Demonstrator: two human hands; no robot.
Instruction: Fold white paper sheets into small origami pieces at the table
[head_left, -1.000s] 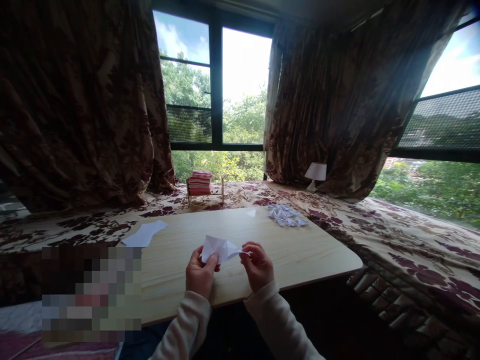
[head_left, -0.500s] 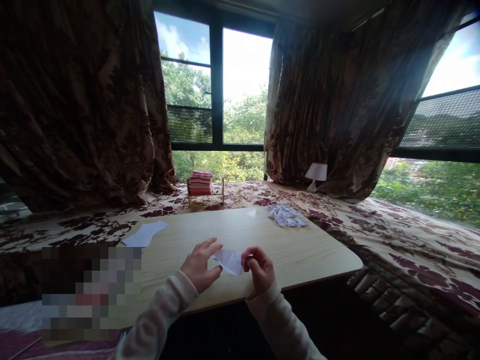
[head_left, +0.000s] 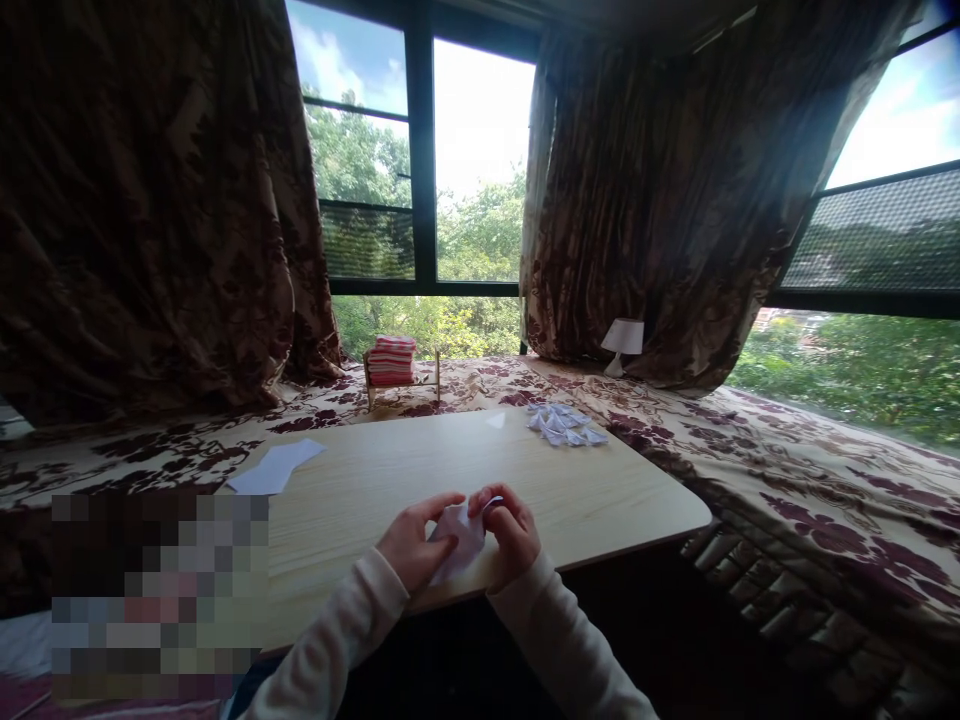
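Between my hands, over the near edge of the pale wooden table, is a folded sheet of white paper. My left hand grips its left side, thumb on the near face and fingers curled behind. At its upper right, my right hand pinches the paper with bent fingers. The exact folds are partly hidden by my fingers. Several folded white paper pieces lie grouped at the far right of the table. Flat white paper rests near the far left corner.
Behind the table runs a flower-patterned covered ledge. On it stand a small rack with folded pink striped cloths and a small white lamp. Dark curtains hang beside the windows. A blurred patch covers the lower left.
My left hand has closed on the paper, having been spread at its left side. The paper has turned and tilted, and my hands are closer together. The view has shifted slightly.
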